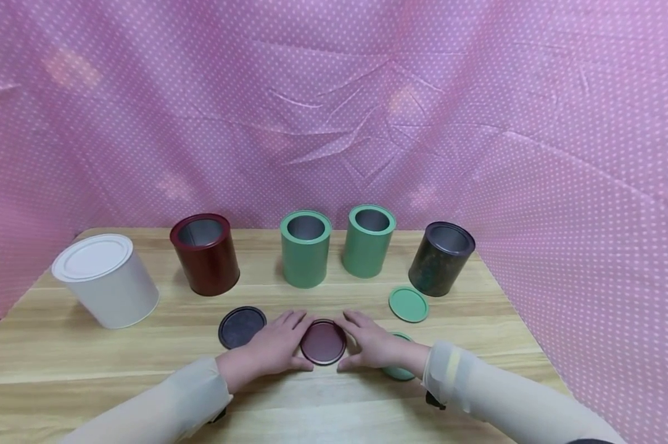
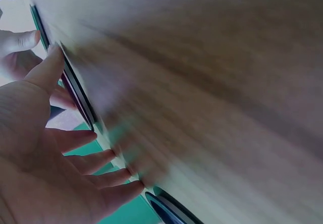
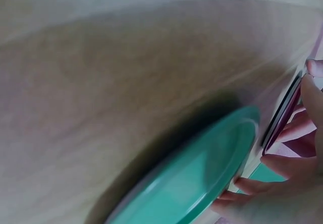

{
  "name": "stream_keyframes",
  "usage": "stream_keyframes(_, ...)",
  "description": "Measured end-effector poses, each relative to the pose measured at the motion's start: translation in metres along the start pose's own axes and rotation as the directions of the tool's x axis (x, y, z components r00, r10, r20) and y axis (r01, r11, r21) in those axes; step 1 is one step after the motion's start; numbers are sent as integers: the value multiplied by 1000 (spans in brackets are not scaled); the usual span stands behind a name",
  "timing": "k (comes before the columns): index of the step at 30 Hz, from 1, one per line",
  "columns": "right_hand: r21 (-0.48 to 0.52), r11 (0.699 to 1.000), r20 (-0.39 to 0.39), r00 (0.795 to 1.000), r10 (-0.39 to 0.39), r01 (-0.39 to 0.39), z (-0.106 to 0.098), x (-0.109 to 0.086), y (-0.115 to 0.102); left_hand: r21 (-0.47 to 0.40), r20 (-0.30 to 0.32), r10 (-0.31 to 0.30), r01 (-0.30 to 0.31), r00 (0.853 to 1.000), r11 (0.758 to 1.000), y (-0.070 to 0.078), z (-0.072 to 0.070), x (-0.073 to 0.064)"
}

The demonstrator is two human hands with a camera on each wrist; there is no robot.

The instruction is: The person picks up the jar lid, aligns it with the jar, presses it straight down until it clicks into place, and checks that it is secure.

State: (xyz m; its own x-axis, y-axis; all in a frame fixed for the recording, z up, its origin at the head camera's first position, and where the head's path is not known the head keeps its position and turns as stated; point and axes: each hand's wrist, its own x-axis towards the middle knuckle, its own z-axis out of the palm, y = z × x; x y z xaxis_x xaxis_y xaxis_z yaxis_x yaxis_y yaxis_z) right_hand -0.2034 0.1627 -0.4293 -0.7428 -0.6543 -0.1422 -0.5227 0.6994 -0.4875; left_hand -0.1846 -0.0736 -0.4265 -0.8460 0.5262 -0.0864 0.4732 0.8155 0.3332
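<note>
A dark red round lid (image 1: pixel 324 343) lies on the wooden table between both hands. My left hand (image 1: pixel 278 344) holds its left rim, thumb at the near edge and index finger at the far edge. Opposite it, my right hand (image 1: pixel 371 343) holds the right rim the same way. The left wrist view shows the lid (image 2: pixel 75 95) edge-on beside the left thumb, the other fingers spread past it. Under the right wrist lies a green lid (image 1: pixel 398 372), partly hidden. A black lid (image 1: pixel 242 327) sits just left of the left hand.
Across the back stand a lidded white can (image 1: pixel 114 290), an open dark red can (image 1: pixel 208 262), two open green cans (image 1: pixel 306 262) (image 1: pixel 368 250) and an open black can (image 1: pixel 440 262). Another green lid (image 1: pixel 408 304) lies before the black can. Pink dotted cloth (image 1: pixel 334 123) encloses the table.
</note>
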Motion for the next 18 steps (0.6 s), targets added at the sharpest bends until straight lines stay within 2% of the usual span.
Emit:
stream_keyframes(10, -45, 999, -37, 999, 26, -27, 3, 1, 0, 48, -13, 15, -14, 1000, 999, 3, 1, 1)
stream_keyframes(18, -84, 996, -65, 998, 23, -29, 6, 3, 0, 41, -14, -8, 9, 1000, 999, 4, 5, 2)
